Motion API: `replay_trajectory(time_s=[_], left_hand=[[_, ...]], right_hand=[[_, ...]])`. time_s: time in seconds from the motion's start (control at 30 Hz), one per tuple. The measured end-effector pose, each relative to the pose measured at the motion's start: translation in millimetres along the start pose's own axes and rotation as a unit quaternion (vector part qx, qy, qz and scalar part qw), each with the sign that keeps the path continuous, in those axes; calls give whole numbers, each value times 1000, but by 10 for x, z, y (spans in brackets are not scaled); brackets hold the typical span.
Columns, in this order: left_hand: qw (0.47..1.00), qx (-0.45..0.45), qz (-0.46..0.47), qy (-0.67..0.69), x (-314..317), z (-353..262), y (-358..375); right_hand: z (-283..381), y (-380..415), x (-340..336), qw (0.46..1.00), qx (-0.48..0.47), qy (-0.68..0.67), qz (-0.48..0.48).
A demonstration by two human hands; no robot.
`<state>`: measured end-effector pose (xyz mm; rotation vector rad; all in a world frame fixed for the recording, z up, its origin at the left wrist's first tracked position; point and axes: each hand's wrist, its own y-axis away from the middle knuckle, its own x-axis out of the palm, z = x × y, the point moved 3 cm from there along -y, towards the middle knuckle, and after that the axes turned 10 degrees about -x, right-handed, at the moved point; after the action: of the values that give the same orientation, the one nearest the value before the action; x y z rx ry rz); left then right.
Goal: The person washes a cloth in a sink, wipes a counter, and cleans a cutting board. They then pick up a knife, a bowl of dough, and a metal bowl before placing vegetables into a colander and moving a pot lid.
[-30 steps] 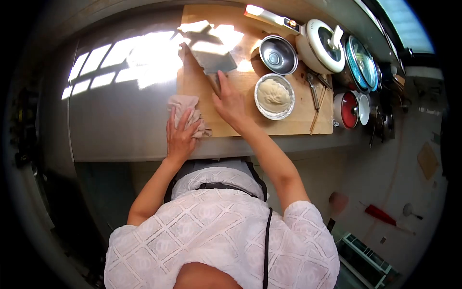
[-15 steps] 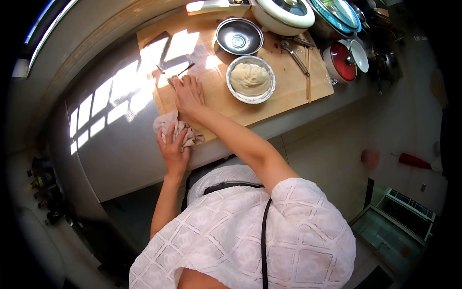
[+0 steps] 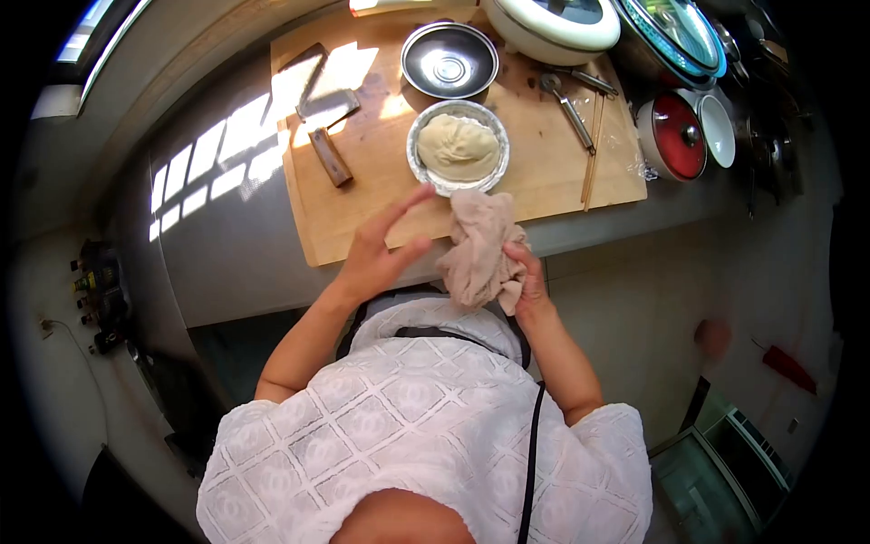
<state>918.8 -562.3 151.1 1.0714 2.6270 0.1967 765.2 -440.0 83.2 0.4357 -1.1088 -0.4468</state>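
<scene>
My right hand [image 3: 529, 277] grips a crumpled pinkish-beige cloth [image 3: 478, 247] in front of the board's near edge. Just left of it, my left hand [image 3: 381, 249] is empty, its thumb and fingers spread apart toward the cloth. Beyond the hands, a lump of pale dough [image 3: 459, 146] sits in a flour-dusted metal bowl [image 3: 419, 172]. Farther back stands an empty dark-looking metal bowl [image 3: 449, 60]. A scraper-like tool with a flat metal blade and a wooden handle [image 3: 330, 158] lies on the wooden board [image 3: 381, 204] at the left.
On the board's right lie a metal-handled tool [image 3: 573, 118] and thin wooden sticks [image 3: 594, 159]. A white lidded cooker [image 3: 555, 32] is behind them. A red-lidded pot [image 3: 678, 136] stands at the right. The grey counter [image 3: 213, 263] extends left, streaked with sunlight.
The cloth has moved from under my left hand at the board's near-left corner into my right hand. My right hand has left the wooden-handled tool and come back right. My left hand is now empty.
</scene>
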Motion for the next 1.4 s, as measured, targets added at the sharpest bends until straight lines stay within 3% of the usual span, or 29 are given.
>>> replay_trajectory(time_s=[0.03, 0.1, 0.13, 0.2, 0.23, 0.4, 0.53, 0.6, 0.67, 0.7, 0.73, 0.8, 0.87, 0.9, 0.97, 1.1, 1.2, 1.37, 1.4], left_hand=[[988, -60, -132, 52, -62, 220, -160], [964, -171, -190, 65, -245, 523, -501], [963, -174, -194, 61, -250, 567, -627], [933, -300, -100, 172, -183, 705, -761], [934, -297, -104, 167, -168, 736, -824], [929, -279, -66, 232, -107, 904, -918], [935, -248, -88, 236, -129, 906, -774], [917, -272, -180, 229, -297, 870, -580], [901, -254, -217, 275, -499, 820, -406], [893, -245, -241, 289, -603, 738, -286], [894, -232, -256, 286, -728, 649, -195], [893, -197, -285, 288, -1009, 563, -10], [886, -165, -314, 299, -1286, 606, 200], [880, -152, -332, 304, -1402, 637, 292], [870, -149, -358, 305, -1540, 636, 482], [844, -142, -412, 313, -1710, 663, 642], [840, -151, -406, 327, -1693, 714, 638], [852, -173, -356, 343, -1436, 745, 505], [851, -173, -357, 344, -1366, 765, 481]], right_hand=[[127, 59, -145, 1000, -28, -7, -6], [367, 199, -303, 997, -75, -5, -18], [491, 261, -345, 995, -95, 0, -22], [616, 347, -485, 990, -130, 23, -42], [681, 347, -545, 982, -172, 45, -61], [711, 338, -498, 976, -183, 85, -84], [622, 171, -309, 973, -193, 115, -55], [573, 109, -52, 962, -203, 183, 4], [455, -22, 86, 943, -223, 245, 15], [404, -83, 232, 831, -316, 451, 75], [283, -101, 387, 663, -387, 627, 133], [-87, -165, 632, 493, -395, 755, 174], [-513, -356, 652, 421, -399, 778, 243], [-662, -478, 601, 420, -397, 779, 243], [-849, -685, 604, 337, -458, 772, 284], [-694, -1115, 768, 325, -452, 793, 250], [-375, -1334, 791, 301, -444, 835, 126], [423, -1164, 250, 260, -388, 878, -101], [432, -1122, 181, 259, -388, 879, -100]])
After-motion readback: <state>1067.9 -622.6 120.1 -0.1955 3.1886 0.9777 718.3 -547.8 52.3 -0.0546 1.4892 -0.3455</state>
